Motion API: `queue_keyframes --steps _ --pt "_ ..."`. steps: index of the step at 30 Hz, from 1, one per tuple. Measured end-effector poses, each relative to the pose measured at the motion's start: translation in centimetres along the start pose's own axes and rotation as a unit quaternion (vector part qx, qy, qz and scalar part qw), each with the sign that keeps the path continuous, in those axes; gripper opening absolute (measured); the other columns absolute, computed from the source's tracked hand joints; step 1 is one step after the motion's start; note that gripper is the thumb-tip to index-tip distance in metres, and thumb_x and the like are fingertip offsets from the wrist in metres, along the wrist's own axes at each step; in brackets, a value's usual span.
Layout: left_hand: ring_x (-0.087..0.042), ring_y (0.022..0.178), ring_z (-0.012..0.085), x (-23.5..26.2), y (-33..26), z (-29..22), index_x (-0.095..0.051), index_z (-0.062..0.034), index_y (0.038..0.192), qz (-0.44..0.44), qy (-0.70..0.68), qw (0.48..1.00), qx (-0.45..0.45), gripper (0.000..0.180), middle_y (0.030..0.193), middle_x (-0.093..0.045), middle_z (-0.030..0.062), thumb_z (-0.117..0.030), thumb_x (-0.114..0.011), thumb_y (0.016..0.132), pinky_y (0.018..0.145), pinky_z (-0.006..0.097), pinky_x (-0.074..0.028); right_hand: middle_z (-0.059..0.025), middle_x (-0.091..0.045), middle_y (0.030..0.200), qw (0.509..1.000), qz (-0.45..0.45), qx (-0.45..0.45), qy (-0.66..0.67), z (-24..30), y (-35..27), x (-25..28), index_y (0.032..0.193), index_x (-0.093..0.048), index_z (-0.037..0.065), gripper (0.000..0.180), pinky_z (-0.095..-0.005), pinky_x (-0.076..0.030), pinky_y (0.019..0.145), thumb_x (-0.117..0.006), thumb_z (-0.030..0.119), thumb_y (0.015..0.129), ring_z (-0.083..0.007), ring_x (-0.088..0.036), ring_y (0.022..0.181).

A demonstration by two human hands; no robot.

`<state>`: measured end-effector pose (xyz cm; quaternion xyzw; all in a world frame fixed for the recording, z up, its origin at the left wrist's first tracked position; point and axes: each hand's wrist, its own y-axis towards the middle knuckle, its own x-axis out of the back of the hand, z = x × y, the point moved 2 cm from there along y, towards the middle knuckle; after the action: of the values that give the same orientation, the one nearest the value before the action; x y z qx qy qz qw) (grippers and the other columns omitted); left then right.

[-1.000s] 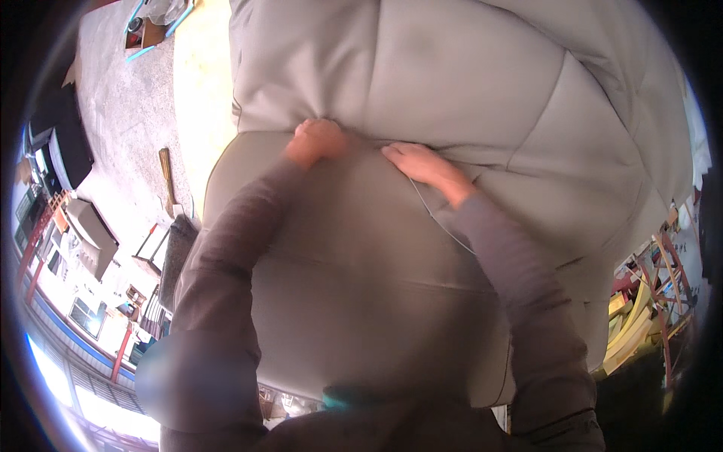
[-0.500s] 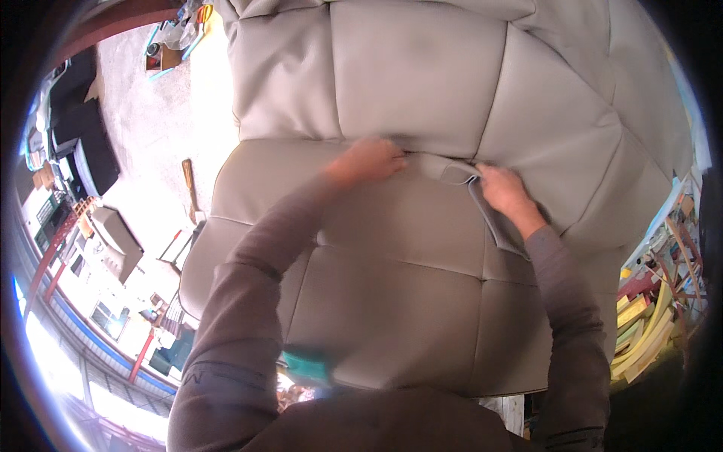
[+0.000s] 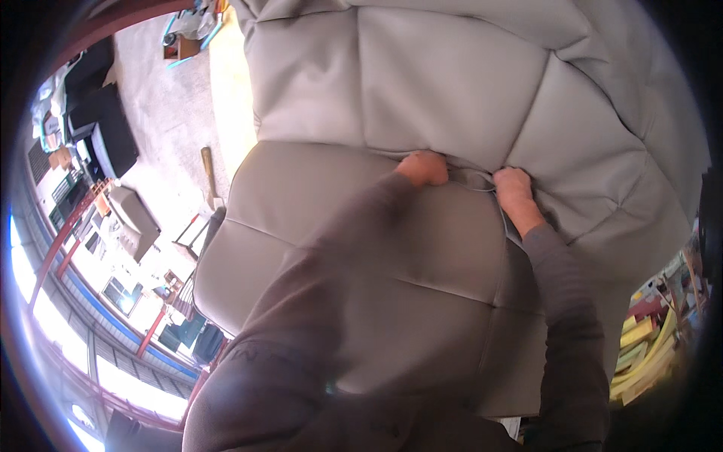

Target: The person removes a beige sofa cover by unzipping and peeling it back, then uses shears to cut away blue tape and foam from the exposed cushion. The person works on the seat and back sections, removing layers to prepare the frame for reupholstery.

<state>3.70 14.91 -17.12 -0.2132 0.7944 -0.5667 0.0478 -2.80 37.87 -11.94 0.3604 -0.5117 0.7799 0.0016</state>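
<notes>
A large beige-grey upholstery cover (image 3: 444, 83) with stitched panels spreads over the upper part of the view, wrinkled at its far edge and right side. Below it lies a smoother padded seat section (image 3: 452, 248) with crossing seams. Along the crease where the two meet, a loose fabric flap (image 3: 471, 179) with a thin pale edge shows between my hands. My left hand (image 3: 425, 168) is closed on the flap at the crease, its fingertips partly hidden. Close by on the right, my right hand (image 3: 514, 188) is curled shut around the flap's other end.
On the left a wooden-handled tool (image 3: 209, 172) rests beside the seat section. Farther left are a grey upholstered piece (image 3: 134, 218) and black items (image 3: 105, 132) on the floor. A small box of supplies (image 3: 181, 47) stands at the top left; yellow foam strips (image 3: 648, 354) pile up at lower right.
My left hand has slid right along the crease, closer to my right hand. The flap hanging below my right hand is now mostly tucked from sight. The view has shifted slightly.
</notes>
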Motion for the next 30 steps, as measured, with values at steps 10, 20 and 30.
queue_keyframes --steps 10,20,30 --pt "-0.052 0.145 0.0344 1.8 0.3 0.2 -0.064 -0.0174 0.147 0.135 -0.015 0.988 0.075 0.059 0.158 -0.056 0.0111 -0.045 -0.052 0.096 0.118 0.046 -0.042 -0.0199 -0.077 0.103 0.995 -0.042 0.091 -0.021 -0.2 2.2 -2.5 0.092 -0.081 0.002 0.018 -0.0468 -0.06 0.085 -0.064 0.003 0.086 -0.0375 -0.075 0.098" --pt "-0.064 0.129 0.0355 0.3 -5.5 -3.8 -0.072 -0.0042 0.128 0.003 0.126 0.991 -0.055 0.062 0.131 -0.071 0.0203 -0.056 -0.054 0.1 0.111 0.048 -0.047 -0.0207 -0.075 0.104 0.989 -0.001 0.071 0.131 -1.5 2.4 -1.0 0.093 -0.079 0.006 0.018 -0.0511 -0.056 0.09 -0.07 -0.001 0.079 -0.0419 -0.071 0.103" --pt "-0.06 0.135 0.0337 2.4 -7.4 -9.3 -0.071 -0.0026 0.131 -0.142 -0.008 0.988 0.064 0.085 0.135 -0.069 0.0189 -0.074 -0.069 0.084 0.112 0.05 -0.044 -0.0213 -0.074 0.101 0.966 -0.119 0.115 0.2 -1.7 -1.6 3.8 0.097 -0.076 0.005 0.019 -0.0558 -0.054 0.088 -0.061 -0.001 0.086 -0.0457 -0.068 0.098"
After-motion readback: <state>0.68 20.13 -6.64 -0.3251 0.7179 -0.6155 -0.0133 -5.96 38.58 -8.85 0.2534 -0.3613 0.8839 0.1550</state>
